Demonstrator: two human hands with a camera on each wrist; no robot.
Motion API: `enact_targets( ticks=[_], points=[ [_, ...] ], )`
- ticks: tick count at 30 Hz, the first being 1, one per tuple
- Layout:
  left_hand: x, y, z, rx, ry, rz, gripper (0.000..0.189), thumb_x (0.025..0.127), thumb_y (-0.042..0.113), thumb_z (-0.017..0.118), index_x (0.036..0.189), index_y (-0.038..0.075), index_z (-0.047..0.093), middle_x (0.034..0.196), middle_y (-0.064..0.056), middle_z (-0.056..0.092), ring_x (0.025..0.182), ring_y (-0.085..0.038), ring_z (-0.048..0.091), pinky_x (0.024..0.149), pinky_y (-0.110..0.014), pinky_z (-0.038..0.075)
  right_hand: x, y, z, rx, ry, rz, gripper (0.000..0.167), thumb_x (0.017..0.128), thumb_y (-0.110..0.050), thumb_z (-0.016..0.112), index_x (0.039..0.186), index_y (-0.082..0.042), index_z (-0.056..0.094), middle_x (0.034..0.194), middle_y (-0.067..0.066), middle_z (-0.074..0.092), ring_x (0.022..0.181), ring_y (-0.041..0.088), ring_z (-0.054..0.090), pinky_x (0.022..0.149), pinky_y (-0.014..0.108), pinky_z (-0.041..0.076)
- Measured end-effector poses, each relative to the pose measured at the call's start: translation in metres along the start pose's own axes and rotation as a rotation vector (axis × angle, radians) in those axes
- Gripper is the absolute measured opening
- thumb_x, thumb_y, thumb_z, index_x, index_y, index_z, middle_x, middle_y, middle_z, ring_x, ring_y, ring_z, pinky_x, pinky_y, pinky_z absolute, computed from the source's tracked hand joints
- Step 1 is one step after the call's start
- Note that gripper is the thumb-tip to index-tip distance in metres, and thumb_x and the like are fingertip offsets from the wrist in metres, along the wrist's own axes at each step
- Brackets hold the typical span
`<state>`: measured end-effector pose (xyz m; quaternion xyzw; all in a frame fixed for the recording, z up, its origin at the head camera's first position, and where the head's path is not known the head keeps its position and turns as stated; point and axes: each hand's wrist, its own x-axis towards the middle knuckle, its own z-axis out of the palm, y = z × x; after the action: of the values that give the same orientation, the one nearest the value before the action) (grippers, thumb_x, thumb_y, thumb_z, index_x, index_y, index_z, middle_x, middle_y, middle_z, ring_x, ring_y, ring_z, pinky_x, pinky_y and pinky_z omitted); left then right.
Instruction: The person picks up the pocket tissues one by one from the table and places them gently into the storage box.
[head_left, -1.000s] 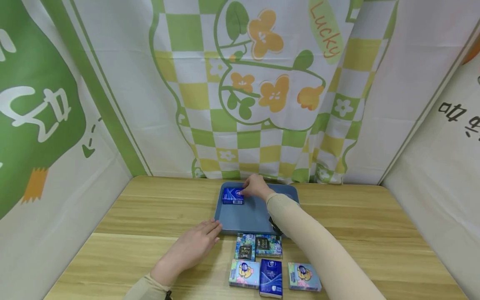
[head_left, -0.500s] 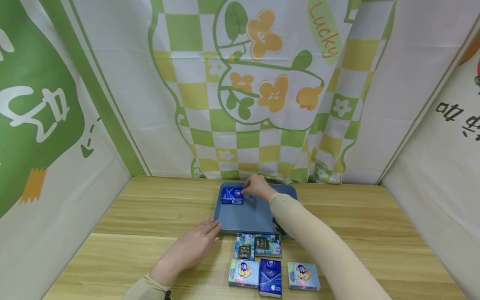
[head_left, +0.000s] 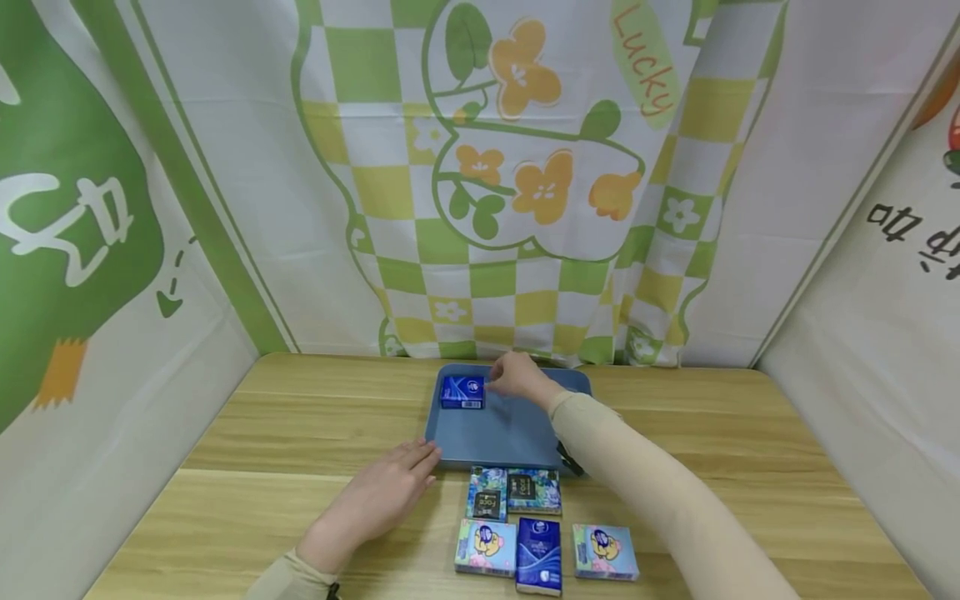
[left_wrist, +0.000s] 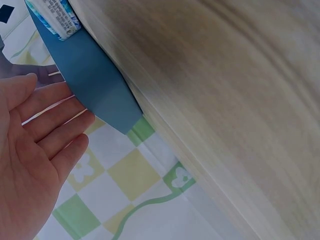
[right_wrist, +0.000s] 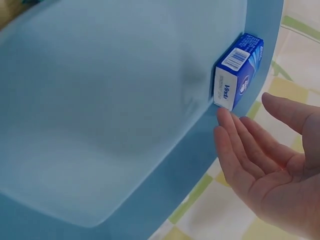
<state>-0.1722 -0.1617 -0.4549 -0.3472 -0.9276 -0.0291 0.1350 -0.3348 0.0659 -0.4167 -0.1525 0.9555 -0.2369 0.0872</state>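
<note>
A small blue tissue pack (head_left: 462,392) marked Vinda lies in the far left corner of the blue-grey tray (head_left: 491,437). My right hand (head_left: 517,375) is over the tray's far side, its fingertips right at the pack's white end (right_wrist: 225,87); in the right wrist view its fingers are loosely bent and not wrapped round the pack. My left hand (head_left: 382,492) lies at the tray's near left corner with extended fingers against the tray wall (left_wrist: 95,75).
In front of the tray lie two floral tissue packs (head_left: 487,493), two light-blue duck-print packs (head_left: 486,547) and an upright-lying dark blue pack (head_left: 538,556). A checked curtain (head_left: 517,292) hangs behind the wooden table (head_left: 315,417).
My right hand has drawn slightly right, leaving a small gap beside the blue tissue pack. The left hand stays at the tray corner; the whole view shifts a little.
</note>
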Motion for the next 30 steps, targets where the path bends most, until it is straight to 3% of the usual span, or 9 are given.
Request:
enact_targets(
  ticks=[5, 18, 30],
  points=[
    [0.0, 0.0, 0.001, 0.004, 0.002, 0.009, 0.038, 0.095, 0.022, 0.057, 0.126, 0.0, 0.058, 0.129, -0.017, 0.059, 0.121, -0.031, 0.056, 0.105, -0.044, 0.045, -0.01, 0.002, -0.004, 0.001, -0.011, -0.014, 0.032, 0.086, -0.02, 0.071, 0.113, -0.003, 0.067, 0.112, 0.011, 0.068, 0.104, 0.026, 0.064, 0.088, 0.037, 0.056],
    [0.0, 0.0, 0.0, 0.01, -0.003, 0.001, 0.038, 0.095, 0.023, 0.057, 0.126, 0.0, 0.059, 0.129, -0.017, 0.059, 0.121, -0.032, 0.055, 0.105, -0.045, 0.045, -0.043, -0.002, -0.019, -0.065, 0.034, -0.084, 0.03, 0.085, -0.018, 0.071, 0.112, -0.005, 0.067, 0.099, 0.008, 0.071, 0.089, 0.02, 0.067, 0.073, 0.031, 0.059],
    [0.002, 0.001, -0.003, 0.007, -0.01, 0.001, 0.038, 0.095, 0.022, 0.056, 0.125, -0.001, 0.059, 0.129, -0.019, 0.059, 0.121, -0.033, 0.056, 0.105, -0.045, 0.045, -0.078, 0.001, -0.026, -0.102, 0.051, -0.122, 0.027, 0.088, -0.023, 0.068, 0.112, -0.009, 0.067, 0.1, 0.008, 0.071, 0.083, 0.018, 0.068, 0.068, 0.031, 0.058]
  ],
)
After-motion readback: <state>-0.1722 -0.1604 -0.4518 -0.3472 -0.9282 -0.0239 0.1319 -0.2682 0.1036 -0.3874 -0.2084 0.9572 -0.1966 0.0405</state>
